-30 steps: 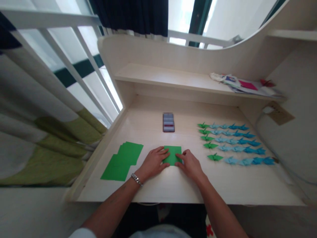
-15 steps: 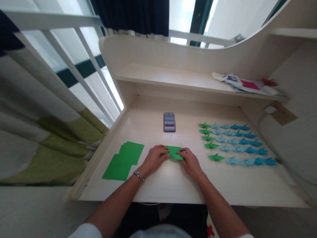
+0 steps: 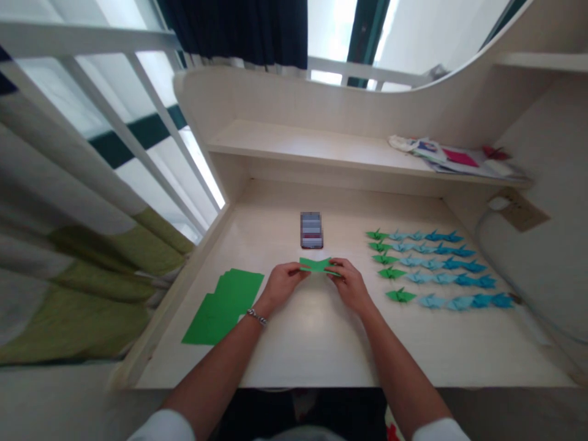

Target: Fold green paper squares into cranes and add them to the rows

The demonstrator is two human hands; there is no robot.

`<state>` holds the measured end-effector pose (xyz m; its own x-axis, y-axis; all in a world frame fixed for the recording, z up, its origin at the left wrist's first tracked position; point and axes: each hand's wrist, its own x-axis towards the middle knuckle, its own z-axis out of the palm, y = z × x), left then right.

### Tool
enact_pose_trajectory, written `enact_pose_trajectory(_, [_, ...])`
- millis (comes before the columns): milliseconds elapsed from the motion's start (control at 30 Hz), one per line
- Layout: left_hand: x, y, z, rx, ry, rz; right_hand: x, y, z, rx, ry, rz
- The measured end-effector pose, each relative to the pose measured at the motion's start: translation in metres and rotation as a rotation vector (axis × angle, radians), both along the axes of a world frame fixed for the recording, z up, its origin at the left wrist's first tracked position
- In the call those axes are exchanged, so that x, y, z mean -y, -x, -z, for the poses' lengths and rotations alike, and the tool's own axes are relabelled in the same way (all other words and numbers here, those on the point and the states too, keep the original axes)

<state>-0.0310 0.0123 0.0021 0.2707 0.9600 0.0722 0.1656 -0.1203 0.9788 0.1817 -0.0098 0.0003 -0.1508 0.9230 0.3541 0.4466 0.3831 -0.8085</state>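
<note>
A folded piece of green paper is held between my two hands above the desk. My left hand pinches its left end between thumb and fingers. At the right end, my right hand is closed on the paper in the same way. The paper bends a little in the middle. To the left, near my left forearm, lie several overlapping green paper sheets. On the right stand rows of folded paper cranes, green at the left end and turning light blue, then deeper blue.
A phone lies on the desk beyond my hands. Papers rest on the shelf at the back. A cable runs down from a wall socket at the right. A curtain hangs at the left.
The green paper has come up off the desk and moved slightly away from me. It now looks narrower and bends in the middle. Both hands still grip its ends.
</note>
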Motion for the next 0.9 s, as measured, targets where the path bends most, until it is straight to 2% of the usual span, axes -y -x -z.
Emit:
enact_pose_trajectory(200, [-0.018, -0.010, -0.007, 0.066, 0.027, -0.083, -0.025, 0.007, 0.006, -0.369, 0.174, 0.216])
enact_pose_trajectory(333, [-0.025, -0.012, 0.000, 0.133, 0.075, -0.112, -0.033, 0.016, 0.014, -0.556, 0.275, 0.220])
enact_pose_trajectory(467, [-0.031, -0.012, 0.013, 0.141, 0.090, -0.191, -0.036, 0.018, 0.021, -0.542, 0.318, 0.243])
enact_pose_trajectory(600, [-0.030, -0.013, 0.023, 0.217, 0.164, -0.184, -0.039, 0.016, 0.024, -0.489, 0.296, 0.267])
enact_pose_trajectory(733, [-0.025, -0.013, 0.022, 0.349, 0.237, -0.175, -0.037, 0.015, 0.021, -0.383, 0.291, 0.212])
enact_pose_trajectory(900, [-0.022, -0.011, 0.017, 0.359, 0.263, -0.113, -0.031, 0.017, 0.015, -0.316, 0.287, 0.185])
